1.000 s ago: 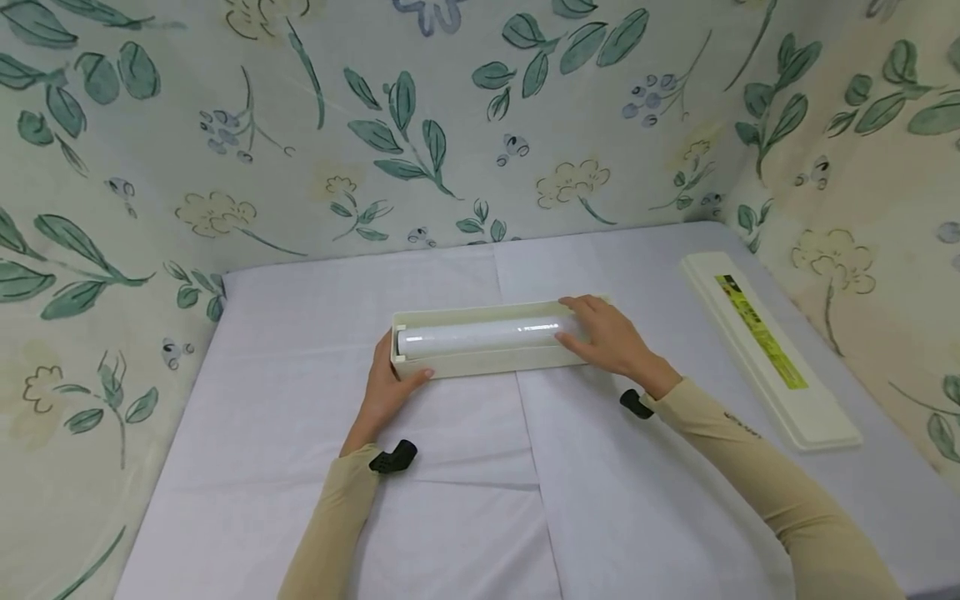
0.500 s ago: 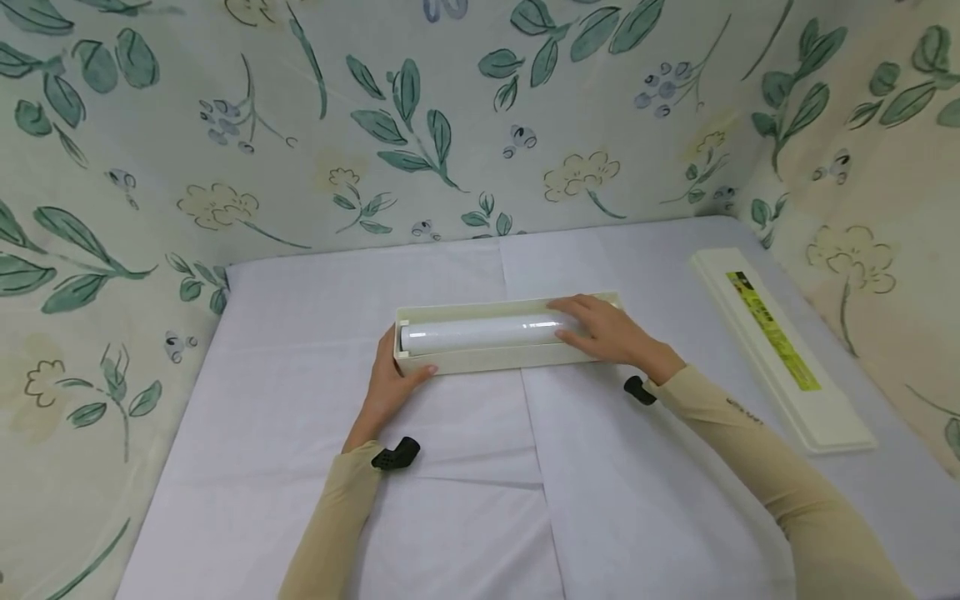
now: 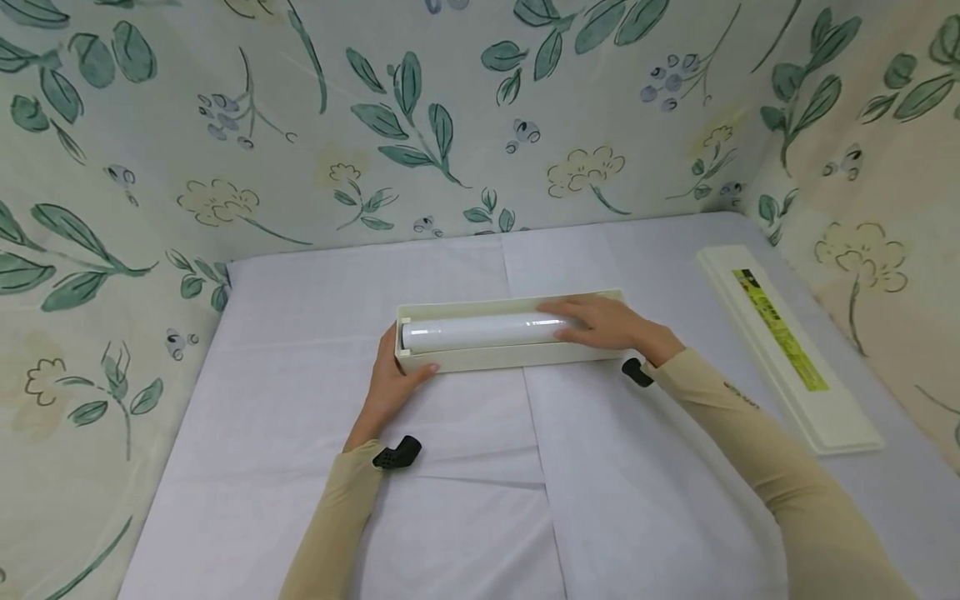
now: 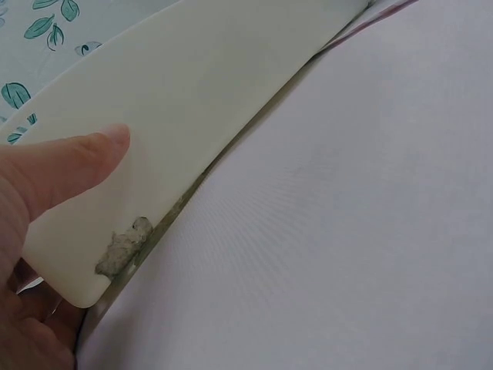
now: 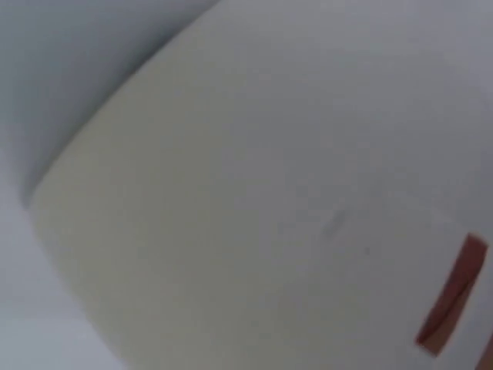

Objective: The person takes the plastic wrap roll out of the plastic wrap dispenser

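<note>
We've got the roll [image 3: 472, 331] lying in the box [image 3: 480, 359], right hand [image 3: 611, 325] curled over its right end, left hand [image 3: 387, 379] clamped on the box's left end. Lid [image 3: 776, 358]'s already off, far right. Whether the roll's staying in, we can't tell.

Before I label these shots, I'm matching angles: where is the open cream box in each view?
Head: cream box, near the centre.
Left wrist: the box crosses the upper left diagonally.
Right wrist: blurred, but probably the box, filling most of the picture.
Landmark shared by head and left wrist: left thumb on its wall.
</note>
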`<control>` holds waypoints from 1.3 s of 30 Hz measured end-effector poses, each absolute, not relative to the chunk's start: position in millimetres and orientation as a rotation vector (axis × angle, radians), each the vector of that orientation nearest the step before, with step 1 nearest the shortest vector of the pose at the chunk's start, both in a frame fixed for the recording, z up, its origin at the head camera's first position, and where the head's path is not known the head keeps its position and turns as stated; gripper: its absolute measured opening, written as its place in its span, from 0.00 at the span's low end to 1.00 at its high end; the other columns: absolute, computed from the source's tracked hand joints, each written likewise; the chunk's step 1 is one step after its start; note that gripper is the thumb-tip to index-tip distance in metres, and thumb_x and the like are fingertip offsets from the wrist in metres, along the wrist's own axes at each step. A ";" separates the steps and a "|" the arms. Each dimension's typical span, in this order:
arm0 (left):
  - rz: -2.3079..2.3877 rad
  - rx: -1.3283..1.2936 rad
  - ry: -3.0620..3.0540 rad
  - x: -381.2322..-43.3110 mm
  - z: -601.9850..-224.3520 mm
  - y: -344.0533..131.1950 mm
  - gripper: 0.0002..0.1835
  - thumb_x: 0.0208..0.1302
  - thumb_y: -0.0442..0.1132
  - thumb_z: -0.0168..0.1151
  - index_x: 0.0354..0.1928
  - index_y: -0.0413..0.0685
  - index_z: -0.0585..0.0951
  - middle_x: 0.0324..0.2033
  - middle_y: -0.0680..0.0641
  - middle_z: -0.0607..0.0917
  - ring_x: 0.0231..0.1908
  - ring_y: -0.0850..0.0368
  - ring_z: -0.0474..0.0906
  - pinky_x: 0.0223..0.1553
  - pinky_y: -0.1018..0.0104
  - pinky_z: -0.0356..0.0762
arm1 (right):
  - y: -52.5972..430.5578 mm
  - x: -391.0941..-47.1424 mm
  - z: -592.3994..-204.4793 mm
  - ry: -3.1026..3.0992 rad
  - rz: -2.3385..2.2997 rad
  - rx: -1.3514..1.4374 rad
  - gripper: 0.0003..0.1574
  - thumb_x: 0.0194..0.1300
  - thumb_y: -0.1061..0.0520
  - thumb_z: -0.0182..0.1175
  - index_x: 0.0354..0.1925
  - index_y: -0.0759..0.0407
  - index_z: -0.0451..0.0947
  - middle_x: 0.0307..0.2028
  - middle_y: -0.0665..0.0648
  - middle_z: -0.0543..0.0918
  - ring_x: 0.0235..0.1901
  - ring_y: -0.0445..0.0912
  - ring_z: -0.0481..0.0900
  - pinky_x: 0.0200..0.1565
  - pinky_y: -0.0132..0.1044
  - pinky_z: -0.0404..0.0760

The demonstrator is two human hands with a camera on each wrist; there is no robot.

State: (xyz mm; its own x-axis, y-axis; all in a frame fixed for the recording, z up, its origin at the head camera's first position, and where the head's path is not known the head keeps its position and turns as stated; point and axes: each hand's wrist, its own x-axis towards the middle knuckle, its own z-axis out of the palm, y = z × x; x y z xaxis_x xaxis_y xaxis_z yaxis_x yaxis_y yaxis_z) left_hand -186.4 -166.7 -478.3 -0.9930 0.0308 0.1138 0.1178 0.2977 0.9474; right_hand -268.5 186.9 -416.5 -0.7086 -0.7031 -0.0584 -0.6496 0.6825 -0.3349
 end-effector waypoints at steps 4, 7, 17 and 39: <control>-1.773 -0.166 -2.460 -190.5 -487.7 -167.8 0.52 0.50 0.35 0.71 0.73 0.49 0.50 0.69 0.42 0.58 0.64 0.50 0.60 0.65 0.55 0.59 | 186.2 -271.4 -415.7 2.688 -0.437 -1.081 0.36 0.66 0.37 0.51 0.69 0.44 0.60 0.67 0.54 0.67 0.66 0.56 0.65 0.65 0.55 0.64; -1.780 -0.197 -2.437 -190.7 -489.0 -167.2 0.52 0.49 0.35 0.71 0.73 0.49 0.50 0.69 0.41 0.58 0.63 0.48 0.61 0.65 0.52 0.59 | 186.1 -272.2 -414.1 2.672 -0.450 -1.068 0.37 0.65 0.37 0.53 0.69 0.44 0.61 0.68 0.54 0.67 0.66 0.55 0.65 0.65 0.54 0.64; -1.788 -0.181 -2.452 -188.7 -490.0 -164.2 0.52 0.50 0.36 0.71 0.73 0.50 0.50 0.69 0.42 0.58 0.63 0.48 0.61 0.65 0.51 0.59 | 188.0 -272.1 -414.8 2.647 -0.465 -1.070 0.38 0.63 0.40 0.58 0.68 0.47 0.62 0.67 0.56 0.67 0.66 0.56 0.66 0.64 0.54 0.65; -1.757 -0.158 -2.479 -189.5 -491.1 -169.0 0.51 0.51 0.38 0.71 0.73 0.50 0.50 0.70 0.42 0.56 0.66 0.48 0.58 0.68 0.51 0.56 | 186.2 -256.0 -392.9 3.020 -0.417 -1.253 0.35 0.57 0.44 0.63 0.62 0.46 0.70 0.41 0.57 0.86 0.35 0.49 0.82 0.31 0.41 0.77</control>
